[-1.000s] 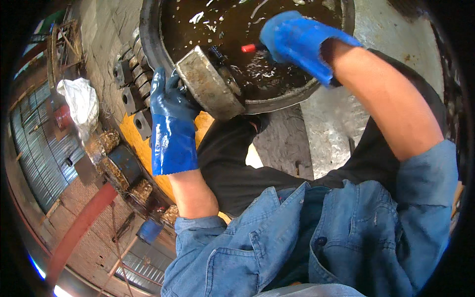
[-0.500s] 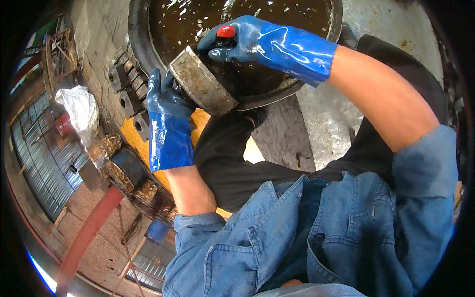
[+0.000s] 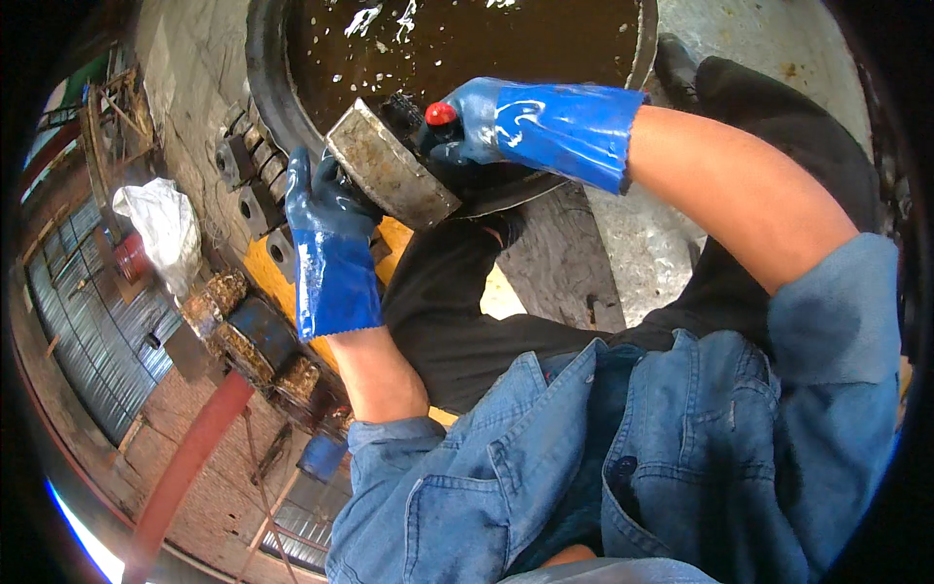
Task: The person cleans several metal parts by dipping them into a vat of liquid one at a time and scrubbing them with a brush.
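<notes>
Both my hands wear long blue rubber gloves, wet and shiny. My left hand (image 3: 329,200) grips a heavy grey metal block (image 3: 391,167) by its left end, tilted at the near rim of a round tub (image 3: 269,73) of brown liquid. In my right hand (image 3: 471,122) is a brush with a red-tipped handle (image 3: 441,115); its dark bristles (image 3: 400,111) are at the block's far side. My right fingers are closed round the handle, partly hidden. The face of the block turned away from me is out of sight.
Left of the tub stand several dark metal blocks with round holes (image 3: 258,207), partly on a yellow board (image 3: 268,268). A white sack (image 3: 161,229) lies farther left, near a rusty machine part (image 3: 255,336). A dark flat board (image 3: 564,258) lies between my legs.
My right hand has moved down and slightly left with the brush, closer to the block's far side. The block has shifted slightly left in my left hand.
</notes>
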Demonstrator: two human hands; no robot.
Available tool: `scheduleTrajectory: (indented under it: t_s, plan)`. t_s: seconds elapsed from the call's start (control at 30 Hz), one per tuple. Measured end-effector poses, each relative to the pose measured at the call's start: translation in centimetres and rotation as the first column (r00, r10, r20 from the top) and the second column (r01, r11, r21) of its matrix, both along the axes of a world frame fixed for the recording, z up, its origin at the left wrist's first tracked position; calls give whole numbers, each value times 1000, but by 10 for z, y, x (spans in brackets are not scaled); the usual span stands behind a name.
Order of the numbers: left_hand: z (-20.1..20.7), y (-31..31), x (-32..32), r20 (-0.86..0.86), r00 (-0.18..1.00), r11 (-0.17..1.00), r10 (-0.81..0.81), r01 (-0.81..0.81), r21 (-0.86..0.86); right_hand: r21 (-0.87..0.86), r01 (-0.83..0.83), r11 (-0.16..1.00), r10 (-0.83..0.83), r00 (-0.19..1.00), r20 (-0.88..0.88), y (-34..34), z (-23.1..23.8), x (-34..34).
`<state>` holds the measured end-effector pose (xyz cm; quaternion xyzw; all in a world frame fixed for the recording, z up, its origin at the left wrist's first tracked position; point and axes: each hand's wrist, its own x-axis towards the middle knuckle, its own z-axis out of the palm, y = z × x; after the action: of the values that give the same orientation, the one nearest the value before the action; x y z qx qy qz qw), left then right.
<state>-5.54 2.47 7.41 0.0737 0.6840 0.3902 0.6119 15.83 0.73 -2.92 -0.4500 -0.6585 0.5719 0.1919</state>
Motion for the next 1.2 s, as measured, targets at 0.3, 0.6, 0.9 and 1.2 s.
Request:
scheduleTrajectory:
  t_s: [0.3,0.6,0.9,1.2]
  plan:
    - [3,0,12,-50,997,998,-59,60,29,714,-358,601,146,928,343,8,-12,14]
    - [-2,1,4,-38,997,997,-63,64,35,564,-260,783,97,948,302,20,-7,5]
    - [-6,4,0,-14,994,994,-109,109,-8,-127,8,992,26,963,267,22,4,-7]
    - [1,2,10,-24,996,996,-82,83,33,840,-211,499,-37,964,264,15,-10,6]
